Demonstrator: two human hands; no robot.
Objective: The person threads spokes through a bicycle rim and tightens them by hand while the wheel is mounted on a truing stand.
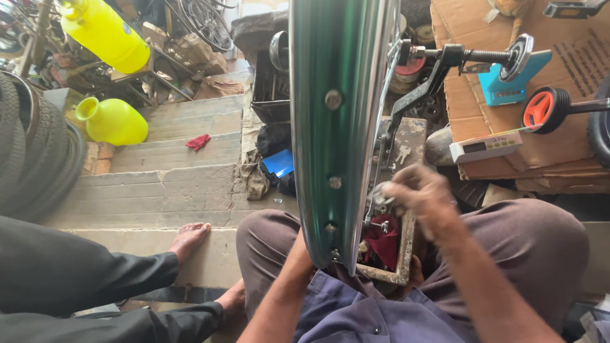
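In the middle of the view, a green mudguard point(333, 127) is held upright over the person's lap, its long axis running from the near lap toward the far top edge, its curved face turned toward the camera and its rivets lined along it. The left hand point(304, 254) is pressed against the near lower end of the mudguard; its fingers are hidden behind the metal, so whether they are curled shut cannot be told. The right hand point(419, 194) is seen just right of the mudguard, its fingers closed around a small metal fitting point(381, 202), perhaps a nut or bolt, though blur makes this uncertain. A thin chromed stay point(387, 136) is run alongside the mudguard's right edge. Under the hands, a shallow worn wooden tray point(406, 254) is rested on the lap, with a dark red cloth point(384, 244) lying in it. At the far left, two yellow jugs point(114, 121) are seen, one on the concrete steps point(165, 184) and one higher up. On the far right, an orange-hubbed small wheel point(543, 109) is laid on cardboard point(565, 57). Another person's bare foot point(189, 238) is placed on the near step at the left.
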